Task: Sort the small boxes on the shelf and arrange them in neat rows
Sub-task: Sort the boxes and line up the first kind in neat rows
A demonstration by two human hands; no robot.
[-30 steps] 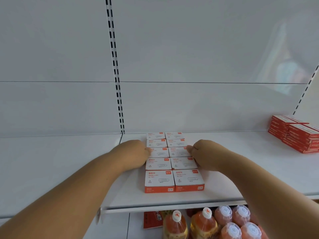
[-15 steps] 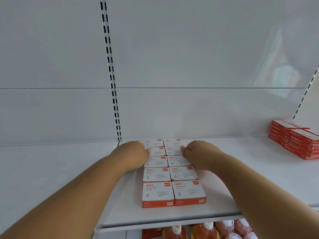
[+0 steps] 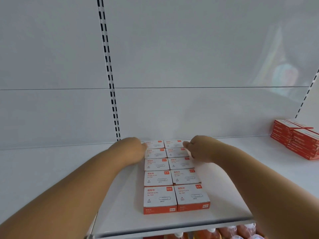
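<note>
The boxes (image 3: 174, 176) sit on the shelf (image 3: 233, 195) in two columns of five, running from near the front lip back to the rear wall (image 3: 189, 109). The left hand (image 3: 133, 148) is against the left side of the rearmost boxes, and the right hand (image 3: 198, 149) is against their right side. Both hands look loosely curled with knuckles to the cardboard, but the fingers are turned away, so I cannot tell whether they press or pinch.

These look like light, stiff card cartons of paper clips. They should slide easily on the smooth shelf and could skew if pushed at a corner. Flat pressure on the long side faces seems best. A red stack (image 3: 298, 138) lies well right of the boxes.
</note>
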